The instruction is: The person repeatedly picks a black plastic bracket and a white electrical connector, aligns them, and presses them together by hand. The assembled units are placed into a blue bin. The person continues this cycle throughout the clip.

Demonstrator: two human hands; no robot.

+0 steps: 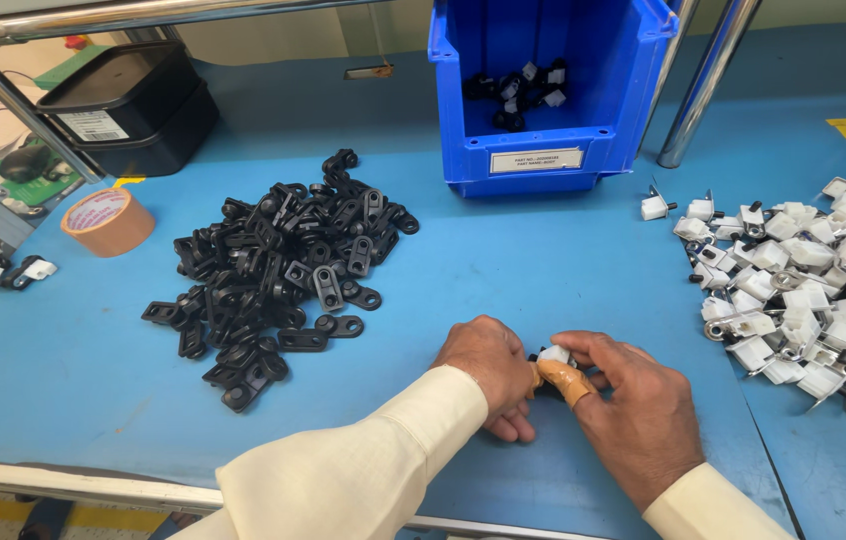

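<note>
We see the blue bin (543, 150) at the back; nearer us and to its left lies the pile of black brackets (283, 270); nearer still, below the bin, the left hand (488, 365) and right hand (633, 410) meet — both pinched on a small white-and-black part (553, 357); its long axis is hidden.

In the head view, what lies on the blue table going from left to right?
Roll of brown tape → pile of black plastic brackets → left hand → small white-and-black part pinched between both hands → right hand → pile of white parts.
</note>
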